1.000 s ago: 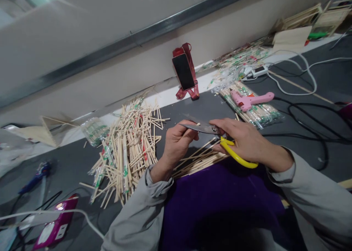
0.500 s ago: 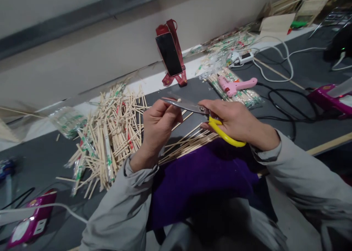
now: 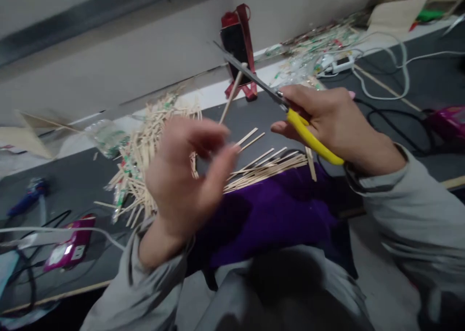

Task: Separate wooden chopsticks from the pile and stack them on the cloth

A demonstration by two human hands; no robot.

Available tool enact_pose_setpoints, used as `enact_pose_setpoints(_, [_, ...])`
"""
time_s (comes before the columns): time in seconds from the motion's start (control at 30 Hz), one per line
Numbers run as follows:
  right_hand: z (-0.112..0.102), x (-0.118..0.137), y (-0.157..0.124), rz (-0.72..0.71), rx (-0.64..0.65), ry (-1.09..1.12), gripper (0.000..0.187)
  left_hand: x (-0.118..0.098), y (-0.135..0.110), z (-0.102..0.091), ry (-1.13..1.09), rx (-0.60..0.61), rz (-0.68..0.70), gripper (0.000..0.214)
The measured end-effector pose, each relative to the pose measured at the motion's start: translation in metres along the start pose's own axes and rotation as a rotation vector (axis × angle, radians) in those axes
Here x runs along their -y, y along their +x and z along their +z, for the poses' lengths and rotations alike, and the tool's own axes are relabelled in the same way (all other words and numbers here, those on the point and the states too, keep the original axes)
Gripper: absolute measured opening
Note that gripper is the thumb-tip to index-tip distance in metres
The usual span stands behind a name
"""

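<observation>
My right hand [image 3: 327, 123] is closed round the yellow handles of a pair of scissors [image 3: 305, 132], blades pointing up and left. A thin wooden stick [image 3: 230, 96] sits between the blades, slanting down to my left hand [image 3: 185, 181]. That hand is motion-blurred, with fingers curled and pinched at the stick's lower end. Below both hands a row of cut sticks [image 3: 269, 166] lies along the edge of a purple cloth [image 3: 276, 210] on my lap.
A loose pile of wooden sticks [image 3: 152, 137] lies left on the grey surface. A phone on a red stand [image 3: 238, 45] leans against the wall behind. Cables and a power strip [image 3: 337, 65] run right. A magenta device [image 3: 69, 248] and a blue glue gun [image 3: 29, 200] sit far left.
My right hand lifted the scissors and tipped the blades upward. My left hand dropped down along the stick, away from the blades. The view shifted.
</observation>
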State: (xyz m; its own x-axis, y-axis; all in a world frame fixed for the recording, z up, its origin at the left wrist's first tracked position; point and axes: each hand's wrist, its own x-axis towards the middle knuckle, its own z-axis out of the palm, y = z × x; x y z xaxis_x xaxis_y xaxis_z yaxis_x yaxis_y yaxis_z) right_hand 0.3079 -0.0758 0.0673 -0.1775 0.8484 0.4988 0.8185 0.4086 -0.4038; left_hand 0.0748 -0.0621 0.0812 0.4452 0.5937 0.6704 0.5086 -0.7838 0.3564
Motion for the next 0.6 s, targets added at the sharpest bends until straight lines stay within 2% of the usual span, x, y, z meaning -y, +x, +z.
enact_pose_setpoints(0.07, [-0.004, 0.001, 0.004, 0.001, 0.031, -0.034, 0.038, -0.022, -0.027, 0.015, -0.034, 0.443, 0.253, 0.013])
enact_pose_setpoints(0.1, [-0.006, 0.001, 0.005, 0.0, 0.043, -0.053, 0.038, -0.033, -0.04, 0.027, -0.021, 0.604, 0.32, 0.019])
enact_pose_setpoints(0.13, [-0.006, 0.002, 0.005, -0.003, 0.05, -0.072, 0.038, -0.041, -0.052, 0.041, 0.014, 0.758, 0.363, 0.03])
enact_pose_setpoints(0.2, [-0.007, 0.004, 0.004, -0.016, 0.062, -0.099, 0.04, -0.053, -0.069, 0.067, 0.071, 0.928, 0.371, 0.039])
enact_pose_setpoints(0.27, [-0.006, 0.006, 0.001, -0.033, 0.07, -0.101, 0.041, -0.056, -0.077, 0.086, 0.116, 0.984, 0.35, 0.032])
enact_pose_setpoints(0.37, [-0.005, 0.006, -0.006, -0.029, 0.051, -0.048, 0.038, -0.052, -0.079, 0.098, 0.11, 0.999, 0.405, 0.024])
enact_pose_setpoints(0.47, [-0.003, 0.004, -0.01, -0.021, 0.037, 0.013, 0.036, -0.05, -0.078, 0.102, 0.01, 0.95, 0.513, 0.019])
enact_pose_setpoints(0.6, [-0.002, 0.004, -0.01, -0.088, 0.036, 0.028, 0.041, -0.058, -0.076, 0.114, -0.068, 0.876, 0.575, 0.021])
